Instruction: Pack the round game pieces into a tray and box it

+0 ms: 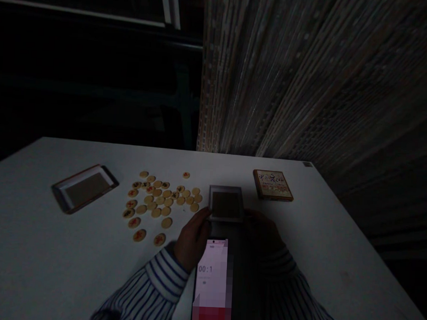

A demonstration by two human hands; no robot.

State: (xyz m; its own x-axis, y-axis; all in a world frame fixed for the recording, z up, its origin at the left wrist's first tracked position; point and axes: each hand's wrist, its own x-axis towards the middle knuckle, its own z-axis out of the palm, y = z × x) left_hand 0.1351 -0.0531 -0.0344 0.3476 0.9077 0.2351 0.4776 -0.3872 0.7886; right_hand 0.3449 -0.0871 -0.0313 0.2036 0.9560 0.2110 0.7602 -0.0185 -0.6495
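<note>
Here we look down on a dim white table (53,266) with a wall of vertical slats rising behind its far edge. Scattered over the middle left of the table lie many round game pieces (158,200), pale discs with red or dark marks, most bunched together and a few strays nearer to us. Well to their left sits a shallow tray (85,188), tilted askew to the table edge; we see only a flat dark bottom inside it. Toward the far right corner rests a printed box lid (273,185), flat and face up, apart from everything else. In the foreground a lit phone screen (211,282) stands between the two striped sleeves and covers part of the view of the wrists; it shows a timer reading. Just beyond it is the small square box (226,204), open side up, with a dark floor and nothing that we can make out inside. Our left hand (192,239) touches the box's near left corner with curled fingers, while our right hand (263,233) lies in deep shadow at the box's near right side; whether either hand truly clasps the box or merely rests against it, we cannot tell. The nearest discs lie just beside the box's left wall.
</note>
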